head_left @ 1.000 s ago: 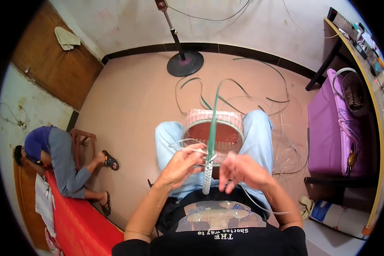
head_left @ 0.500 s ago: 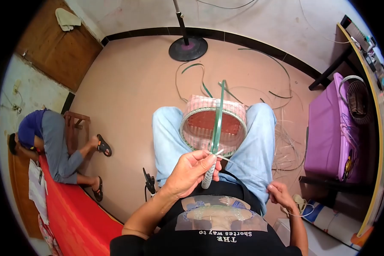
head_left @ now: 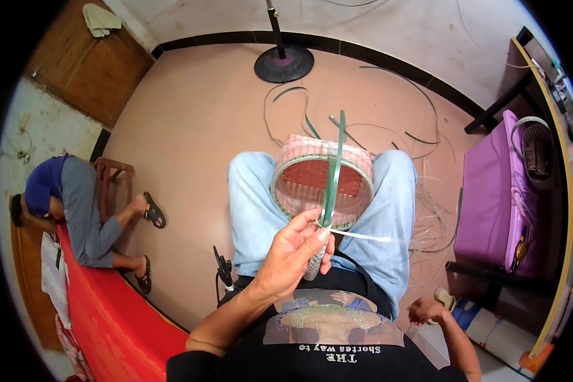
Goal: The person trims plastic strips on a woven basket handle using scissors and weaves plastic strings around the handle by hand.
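My left hand [head_left: 299, 251] is closed around a wrapped grey handle [head_left: 314, 264], its thumb pressing near where the wrapping ends. From there, bare green strips [head_left: 332, 184] rise over the opening of a pink and white woven basket [head_left: 293, 148]. The basket rests between my knees, its opening facing me. A thin white strip [head_left: 363, 235] leaves the handle beside my thumb and runs right, blurring toward its far end. My right hand [head_left: 426, 310] is low at the right, away from the basket. Its fingers are curled; what they hold, if anything, cannot be made out.
Strip offcuts [head_left: 426, 223] lie on the floor right of my leg. A purple bin [head_left: 490, 197] stands at the right beside a desk [head_left: 557, 254]. Ahead is a round black stand base [head_left: 284, 63]. On the left, another person [head_left: 83, 204] is on a red-covered bed [head_left: 108, 305].
My right hand has moved down and slightly right. The white strip now stretches out to the right of the handle. My left hand has shifted slightly right and keeps its hold.
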The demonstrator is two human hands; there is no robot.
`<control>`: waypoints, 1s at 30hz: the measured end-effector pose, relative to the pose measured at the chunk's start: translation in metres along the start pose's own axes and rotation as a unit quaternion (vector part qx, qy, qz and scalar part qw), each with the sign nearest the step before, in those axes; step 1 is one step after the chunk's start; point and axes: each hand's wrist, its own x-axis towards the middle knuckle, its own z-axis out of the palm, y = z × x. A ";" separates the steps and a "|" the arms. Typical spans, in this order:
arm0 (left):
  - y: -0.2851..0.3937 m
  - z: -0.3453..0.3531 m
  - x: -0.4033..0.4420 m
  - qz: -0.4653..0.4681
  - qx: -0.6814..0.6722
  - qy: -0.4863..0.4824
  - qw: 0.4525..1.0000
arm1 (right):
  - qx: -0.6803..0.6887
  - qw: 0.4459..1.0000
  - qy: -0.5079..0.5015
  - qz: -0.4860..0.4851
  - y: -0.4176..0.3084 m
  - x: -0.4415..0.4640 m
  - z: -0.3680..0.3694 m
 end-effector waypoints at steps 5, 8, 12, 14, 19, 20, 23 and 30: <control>0.000 -0.001 0.002 -0.004 0.006 -0.007 1.000 | 0.041 0.923 0.073 -0.376 -0.180 -0.135 0.023; -0.001 -0.001 0.002 -0.002 0.011 0.000 1.000 | 0.021 0.645 0.337 -0.686 -0.238 -0.145 0.042; -0.003 -0.001 0.001 0.013 0.015 -0.004 1.000 | 0.001 0.654 0.307 -0.692 -0.291 -0.113 0.040; -0.002 0.000 0.000 0.008 0.015 0.001 1.000 | 0.096 0.762 0.152 -0.623 -0.298 -0.095 0.035; -0.004 0.000 -0.001 0.010 0.022 0.008 1.000 | 0.201 0.842 -0.079 -0.495 -0.296 -0.088 0.025; -0.004 0.000 -0.001 0.013 0.037 0.011 0.999 | 0.204 0.840 -0.083 -0.496 -0.294 -0.088 0.026; -0.005 -0.001 -0.001 0.021 0.077 0.012 0.997 | 0.210 0.833 -0.066 -0.507 -0.290 -0.094 0.031; -0.006 0.000 -0.003 0.026 0.066 0.004 0.997 | 0.229 0.846 -0.096 -0.472 -0.282 -0.102 0.030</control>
